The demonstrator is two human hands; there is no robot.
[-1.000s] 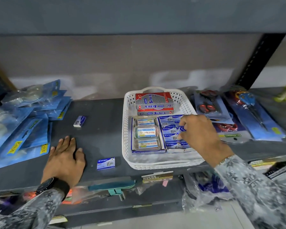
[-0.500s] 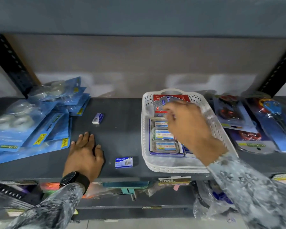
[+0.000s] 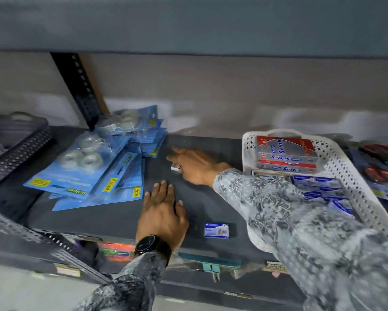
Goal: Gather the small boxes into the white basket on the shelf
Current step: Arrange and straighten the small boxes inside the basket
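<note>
The white basket [image 3: 348, 169] stands on the dark shelf at the right. It holds red and silver boxes [image 3: 287, 153] and several small blue boxes [image 3: 318, 184]. My right hand [image 3: 196, 166] reaches left across the shelf, fingers spread, over a small white-and-blue box [image 3: 174, 166] that peeks out beneath it. I cannot see a firm grip on this box. A second small blue box [image 3: 216, 230] lies near the front edge of the shelf. My left hand [image 3: 163, 212], with a black watch on its wrist, rests flat on the shelf to the left of that box.
Blue blister packs of tape [image 3: 94, 171] are piled at the left. A dark basket [image 3: 15, 142] stands at the far left, beyond a black upright post [image 3: 78, 86]. Packs of scissors [image 3: 378, 169] lie right of the white basket. Another shelf hangs low overhead.
My right hand has left the white basket and swung left across the shelf to the far small box. The view has shifted left. My left hand has stayed flat.
</note>
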